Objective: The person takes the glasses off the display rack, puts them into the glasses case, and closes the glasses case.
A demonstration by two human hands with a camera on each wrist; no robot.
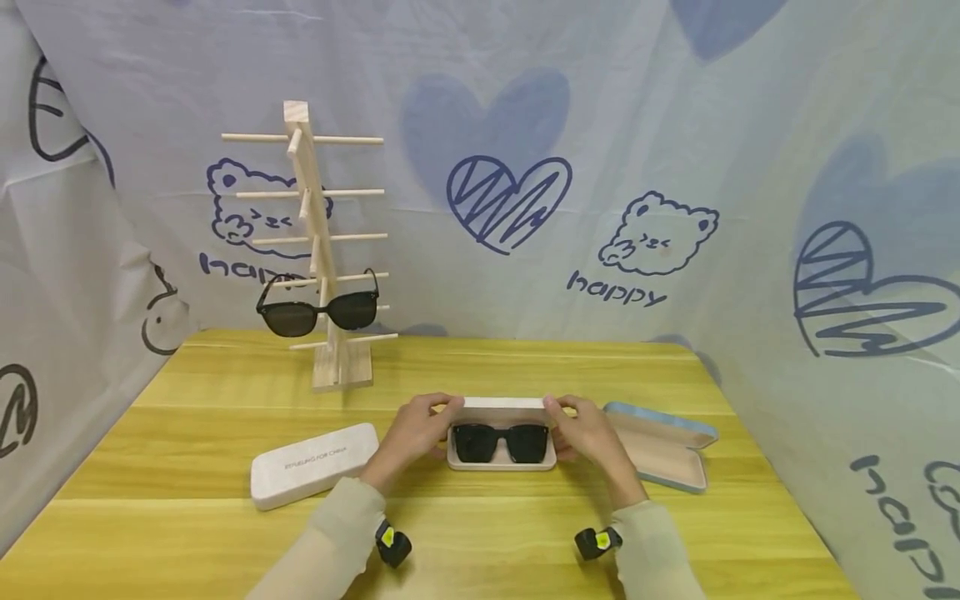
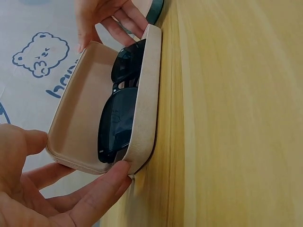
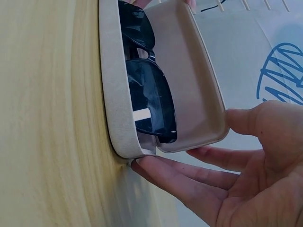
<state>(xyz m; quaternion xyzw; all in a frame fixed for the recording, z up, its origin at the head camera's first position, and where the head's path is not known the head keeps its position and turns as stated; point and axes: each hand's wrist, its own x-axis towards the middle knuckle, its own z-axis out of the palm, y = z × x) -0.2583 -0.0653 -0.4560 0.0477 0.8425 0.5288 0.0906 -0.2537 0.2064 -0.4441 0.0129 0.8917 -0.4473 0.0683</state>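
Dark sunglasses (image 1: 501, 443) lie inside an open pale glasses case (image 1: 504, 468) in the middle of the table. Its lid (image 2: 78, 99) stands raised behind the lenses. At the left end, my left hand (image 1: 422, 429) grips the case, thumb on the lid's edge and fingers low by the base. My right hand (image 1: 588, 429) holds the opposite end likewise, its thumb (image 3: 244, 122) on the lid edge and fingertips (image 3: 147, 165) at the base corner. The temples of the sunglasses are mostly hidden behind the case's front wall.
A shut pale case (image 1: 315, 465) with printed lettering lies to the left. To the right, a blue case (image 1: 663, 479) stands open beside my right hand. At the back left, a wooden display rack (image 1: 318, 225) carries another pair of dark sunglasses (image 1: 318, 315) on its lower pegs.
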